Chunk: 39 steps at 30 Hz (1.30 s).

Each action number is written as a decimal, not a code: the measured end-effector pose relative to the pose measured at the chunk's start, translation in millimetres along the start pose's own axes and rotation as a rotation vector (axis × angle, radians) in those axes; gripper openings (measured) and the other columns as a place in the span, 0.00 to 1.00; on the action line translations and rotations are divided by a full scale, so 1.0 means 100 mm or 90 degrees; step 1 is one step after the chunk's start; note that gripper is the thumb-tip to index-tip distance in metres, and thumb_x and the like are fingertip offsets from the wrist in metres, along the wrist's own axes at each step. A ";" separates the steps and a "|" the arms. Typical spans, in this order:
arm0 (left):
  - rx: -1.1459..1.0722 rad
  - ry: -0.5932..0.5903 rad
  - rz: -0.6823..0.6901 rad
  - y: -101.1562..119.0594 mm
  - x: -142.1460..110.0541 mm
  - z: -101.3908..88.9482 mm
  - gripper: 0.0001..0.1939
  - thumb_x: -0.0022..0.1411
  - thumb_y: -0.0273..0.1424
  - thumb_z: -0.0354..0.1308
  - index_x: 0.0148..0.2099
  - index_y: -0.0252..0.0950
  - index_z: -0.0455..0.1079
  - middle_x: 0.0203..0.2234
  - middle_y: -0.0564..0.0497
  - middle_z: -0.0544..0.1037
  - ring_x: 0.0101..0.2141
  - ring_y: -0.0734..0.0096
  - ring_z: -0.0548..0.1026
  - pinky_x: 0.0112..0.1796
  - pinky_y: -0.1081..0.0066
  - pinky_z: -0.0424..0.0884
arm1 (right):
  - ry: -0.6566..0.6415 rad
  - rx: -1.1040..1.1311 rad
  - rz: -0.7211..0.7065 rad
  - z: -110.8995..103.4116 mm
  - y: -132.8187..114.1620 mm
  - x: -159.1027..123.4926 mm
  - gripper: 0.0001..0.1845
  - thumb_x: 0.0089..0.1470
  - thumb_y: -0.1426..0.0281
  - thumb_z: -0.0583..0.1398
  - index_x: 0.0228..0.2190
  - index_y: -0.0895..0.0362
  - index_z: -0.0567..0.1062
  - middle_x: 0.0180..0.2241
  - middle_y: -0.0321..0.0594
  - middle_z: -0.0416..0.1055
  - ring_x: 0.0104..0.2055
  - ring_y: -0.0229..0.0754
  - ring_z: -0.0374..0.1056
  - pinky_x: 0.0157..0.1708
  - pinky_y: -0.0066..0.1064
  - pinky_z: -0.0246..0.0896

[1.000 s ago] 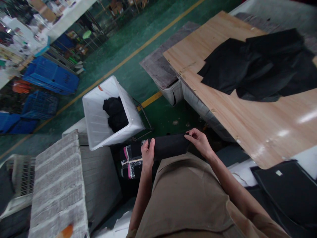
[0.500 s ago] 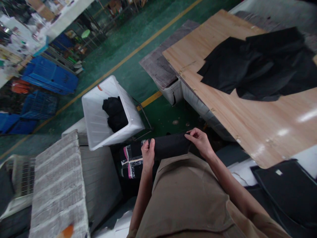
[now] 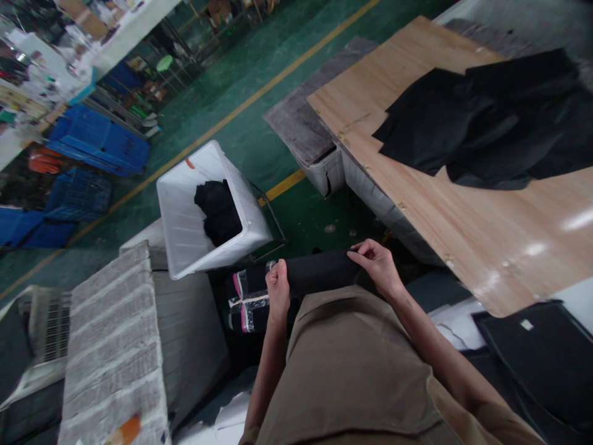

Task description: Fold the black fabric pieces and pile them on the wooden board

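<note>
Just below the centre of the frame, the left hand [image 3: 278, 289] is gripping one end of a dark cloth strip [image 3: 319, 272], thumb on top, while the right hand [image 3: 380, 267] is pinching the other end between thumb and fingers. The strip is spanning the gap between them. Left of the left hand, a taped bundle [image 3: 262, 314] is lying. Left of centre, a white bin [image 3: 178, 216] is holding black cloth [image 3: 218, 213]. At upper right, black fabric [image 3: 482, 127] is covering part of a wooden board [image 3: 500, 247]. At upper left, blue crates [image 3: 99, 139] are standing.

The yellow-lined floor [image 3: 241, 80], blue crates [image 3: 99, 142] and cluttered workbench [image 3: 132, 34] show a factory workshop.
</note>
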<state>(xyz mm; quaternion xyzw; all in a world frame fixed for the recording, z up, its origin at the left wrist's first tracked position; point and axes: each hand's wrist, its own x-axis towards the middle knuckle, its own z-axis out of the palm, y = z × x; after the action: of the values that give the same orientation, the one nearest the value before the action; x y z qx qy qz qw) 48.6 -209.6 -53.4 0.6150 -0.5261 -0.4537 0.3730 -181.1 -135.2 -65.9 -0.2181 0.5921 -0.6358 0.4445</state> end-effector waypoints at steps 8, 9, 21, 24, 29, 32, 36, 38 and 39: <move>-0.106 0.015 -0.077 -0.02 0.01 0.02 0.23 0.60 0.50 0.54 0.26 0.35 0.65 0.22 0.55 0.67 0.25 0.74 0.66 0.29 0.73 0.62 | -0.003 -0.007 -0.004 0.00 -0.03 0.00 0.19 0.41 0.61 0.72 0.18 0.54 0.68 0.29 0.38 0.72 0.39 0.46 0.69 0.40 0.37 0.61; -0.121 0.021 -0.086 -0.02 0.01 0.03 0.23 0.60 0.49 0.55 0.27 0.34 0.66 0.22 0.55 0.69 0.26 0.73 0.67 0.30 0.73 0.63 | -0.003 -0.010 -0.004 -0.01 -0.03 0.00 0.19 0.41 0.61 0.72 0.17 0.54 0.68 0.28 0.38 0.72 0.39 0.46 0.69 0.40 0.37 0.61; -0.127 0.024 -0.058 -0.10 0.02 0.01 0.21 0.62 0.46 0.55 0.28 0.33 0.70 0.22 0.55 0.70 0.25 0.74 0.68 0.28 0.74 0.63 | 0.002 -0.025 -0.009 0.01 -0.10 0.00 0.20 0.42 0.60 0.71 0.17 0.53 0.68 0.26 0.37 0.70 0.39 0.47 0.69 0.39 0.37 0.61; -0.026 -0.036 0.013 -0.16 0.09 -0.05 0.19 0.64 0.44 0.53 0.31 0.34 0.72 0.25 0.53 0.73 0.29 0.72 0.70 0.32 0.73 0.65 | -0.036 -0.054 -0.029 0.01 -0.15 -0.02 0.20 0.43 0.58 0.71 0.18 0.53 0.68 0.27 0.38 0.70 0.39 0.47 0.70 0.38 0.37 0.62; 0.233 -0.117 0.203 -0.12 0.14 -0.09 0.14 0.66 0.38 0.54 0.48 0.38 0.74 0.43 0.45 0.77 0.45 0.61 0.74 0.49 0.63 0.67 | -0.121 -0.123 -0.086 0.07 -0.21 -0.08 0.17 0.49 0.61 0.68 0.21 0.53 0.68 0.29 0.38 0.71 0.38 0.47 0.70 0.36 0.36 0.63; 0.341 -0.186 0.345 0.05 0.07 0.04 0.13 0.65 0.36 0.55 0.49 0.39 0.73 0.49 0.42 0.74 0.54 0.56 0.68 0.55 0.57 0.61 | -0.171 -0.153 -0.105 0.16 -0.21 -0.12 0.16 0.51 0.63 0.67 0.21 0.54 0.67 0.29 0.38 0.71 0.37 0.46 0.71 0.37 0.36 0.62; 0.308 -0.337 0.412 0.26 -0.04 0.31 0.08 0.64 0.36 0.57 0.41 0.37 0.73 0.38 0.46 0.75 0.43 0.61 0.73 0.45 0.63 0.67 | -0.214 -0.165 -0.123 0.24 -0.16 -0.16 0.16 0.54 0.62 0.64 0.23 0.54 0.66 0.29 0.37 0.70 0.37 0.44 0.70 0.37 0.34 0.61; 0.234 -0.359 0.367 0.30 -0.09 0.41 0.11 0.65 0.36 0.57 0.32 0.36 0.70 0.27 0.51 0.71 0.31 0.69 0.70 0.34 0.70 0.66 | -0.227 -0.180 -0.131 0.23 -0.15 -0.16 0.16 0.56 0.60 0.63 0.24 0.55 0.66 0.30 0.37 0.70 0.36 0.42 0.69 0.36 0.32 0.60; 0.192 -0.357 0.337 0.30 -0.10 0.44 0.13 0.65 0.35 0.57 0.28 0.36 0.67 0.24 0.53 0.68 0.27 0.72 0.67 0.31 0.72 0.64 | -0.238 -0.193 -0.133 0.20 -0.15 -0.16 0.16 0.56 0.60 0.63 0.25 0.55 0.66 0.31 0.37 0.69 0.35 0.41 0.68 0.36 0.31 0.60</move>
<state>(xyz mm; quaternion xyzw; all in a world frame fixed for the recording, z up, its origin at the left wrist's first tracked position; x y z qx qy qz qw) -2.7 -203.5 -37.7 0.3590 -0.8079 -0.4097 0.2249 -161.5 -135.0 -43.8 -0.4562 0.5623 -0.5309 0.4402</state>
